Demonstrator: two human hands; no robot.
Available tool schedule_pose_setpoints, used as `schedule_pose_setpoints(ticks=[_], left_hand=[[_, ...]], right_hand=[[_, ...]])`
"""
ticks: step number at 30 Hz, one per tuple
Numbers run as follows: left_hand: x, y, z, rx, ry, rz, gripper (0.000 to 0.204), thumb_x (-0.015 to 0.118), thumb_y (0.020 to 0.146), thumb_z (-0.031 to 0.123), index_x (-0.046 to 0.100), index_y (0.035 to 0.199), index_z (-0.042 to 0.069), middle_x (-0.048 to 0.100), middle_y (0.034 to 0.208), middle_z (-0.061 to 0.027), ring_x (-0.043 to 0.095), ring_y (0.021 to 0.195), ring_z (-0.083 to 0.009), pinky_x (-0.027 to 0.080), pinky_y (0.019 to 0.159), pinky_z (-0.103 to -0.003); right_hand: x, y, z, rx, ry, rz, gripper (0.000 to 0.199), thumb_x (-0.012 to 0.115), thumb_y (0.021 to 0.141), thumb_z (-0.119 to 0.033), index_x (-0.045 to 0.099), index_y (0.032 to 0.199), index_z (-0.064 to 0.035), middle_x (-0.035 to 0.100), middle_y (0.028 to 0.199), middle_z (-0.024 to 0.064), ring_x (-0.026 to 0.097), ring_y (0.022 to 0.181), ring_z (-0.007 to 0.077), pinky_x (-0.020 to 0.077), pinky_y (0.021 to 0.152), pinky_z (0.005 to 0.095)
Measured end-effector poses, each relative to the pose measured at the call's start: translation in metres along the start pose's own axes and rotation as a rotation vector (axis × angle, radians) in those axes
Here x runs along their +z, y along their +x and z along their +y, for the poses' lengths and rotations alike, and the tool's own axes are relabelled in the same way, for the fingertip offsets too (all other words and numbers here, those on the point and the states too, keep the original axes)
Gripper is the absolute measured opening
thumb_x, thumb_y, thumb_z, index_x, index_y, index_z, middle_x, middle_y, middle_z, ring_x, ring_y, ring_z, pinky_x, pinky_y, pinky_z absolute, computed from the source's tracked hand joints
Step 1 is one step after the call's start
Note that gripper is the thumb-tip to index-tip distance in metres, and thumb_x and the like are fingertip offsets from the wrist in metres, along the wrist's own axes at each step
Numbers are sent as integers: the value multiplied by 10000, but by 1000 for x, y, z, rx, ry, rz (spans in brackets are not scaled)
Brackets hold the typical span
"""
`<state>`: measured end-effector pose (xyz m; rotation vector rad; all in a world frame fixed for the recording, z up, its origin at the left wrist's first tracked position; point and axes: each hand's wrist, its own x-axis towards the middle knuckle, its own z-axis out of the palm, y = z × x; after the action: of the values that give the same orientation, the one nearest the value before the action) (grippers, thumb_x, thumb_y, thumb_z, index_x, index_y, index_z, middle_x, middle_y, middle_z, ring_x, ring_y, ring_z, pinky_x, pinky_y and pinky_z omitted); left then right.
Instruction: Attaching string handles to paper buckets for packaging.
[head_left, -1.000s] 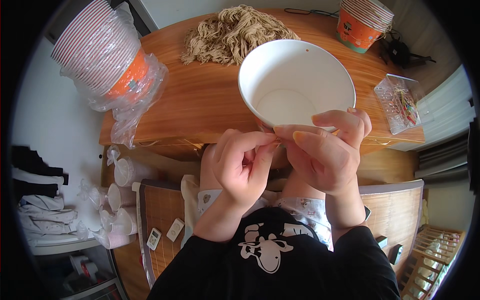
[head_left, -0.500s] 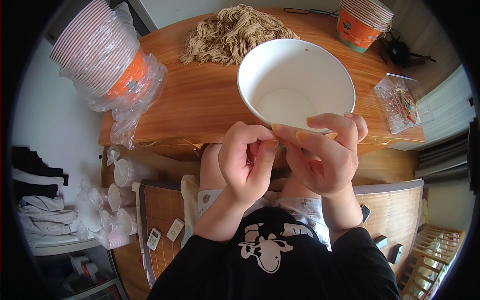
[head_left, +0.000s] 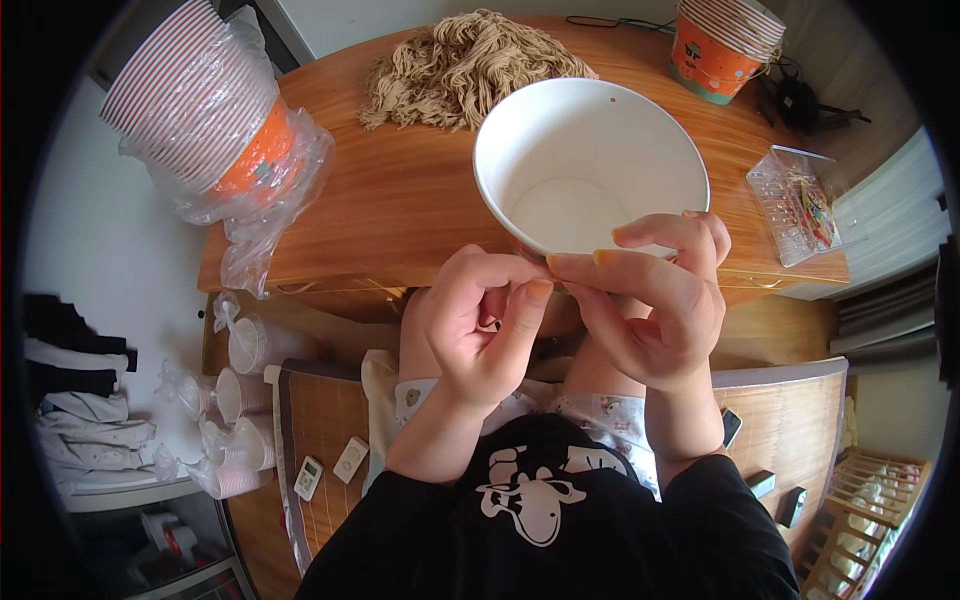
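A large white-lined paper bucket [head_left: 600,140] stands at the table's front edge, its mouth tipped toward me and a small hole near its far rim. Both my hands meet just in front of its near rim. My left hand [head_left: 480,325] pinches with thumb and forefinger. Against it, my right hand [head_left: 655,305] also pinches, its other fingers curled up beside the bucket's right side. Whatever lies between the fingertips is too small or hidden to make out. The bucket's outside is mostly out of sight.
Behind the bucket lies a heap of tan cords [head_left: 470,70]. A plastic-wrapped bucket stack [head_left: 200,110] stands left; another orange stack [head_left: 715,60] is at the back right. A clear tray [head_left: 800,205] of small coloured pieces sits right. Wrapped white tubs [head_left: 245,395] are beside the bench.
Both hands have shifted slightly: the left a little to the left, the right a little lower and to the right. Their fingertips still meet at the near rim. The bucket has barely moved.
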<state>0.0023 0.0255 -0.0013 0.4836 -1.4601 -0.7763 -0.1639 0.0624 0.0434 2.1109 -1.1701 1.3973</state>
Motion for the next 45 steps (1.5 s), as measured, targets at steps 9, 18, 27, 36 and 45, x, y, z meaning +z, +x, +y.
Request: schedule_pose_setpoints(ticks=[9, 18, 27, 36, 45], left_hand=[[10, -1, 7, -177, -342, -5, 59, 634, 973, 28, 596, 1012, 6, 581, 838, 33, 413, 661, 0, 310, 592, -162], [12, -3, 8, -262, -488, -10, 81, 629, 983, 24, 598, 1046, -17, 590, 839, 29, 441, 693, 2, 340, 619, -149], [3, -1, 9, -389, -586, -51, 74, 619, 992, 31, 608, 1051, -13, 588, 813, 36, 437, 669, 4, 326, 587, -152], [3, -9, -2, -229, -380, -72, 129, 666, 934, -23, 603, 1046, -10, 671, 884, -30, 547, 704, -25, 409, 575, -167], [5, 16, -11, 421, 374, -73, 464, 833, 664, -20, 788, 1087, 167, 572, 769, 31, 574, 622, -116, 455, 500, -239]], right_hand=[[2, -9, -7, 120, -18, 56, 355, 894, 663, -158, 745, 982, -202, 683, 967, -115, 588, 979, 122, 342, 850, 330], [1, -8, -11, 123, -12, 23, 331, 897, 677, -194, 738, 967, -199, 709, 962, -141, 596, 978, 124, 348, 850, 340], [4, -6, -10, 97, -71, 48, 333, 893, 638, -162, 762, 942, -200, 707, 966, -102, 572, 966, 142, 360, 868, 338], [2, -18, -6, 45, -45, 106, 397, 833, 661, 18, 687, 998, -134, 749, 927, -46, 517, 926, 185, 387, 789, 332], [2, -27, -18, 95, -104, 124, 413, 915, 666, -182, 625, 957, -221, 742, 1006, -129, 573, 901, 111, 327, 820, 308]])
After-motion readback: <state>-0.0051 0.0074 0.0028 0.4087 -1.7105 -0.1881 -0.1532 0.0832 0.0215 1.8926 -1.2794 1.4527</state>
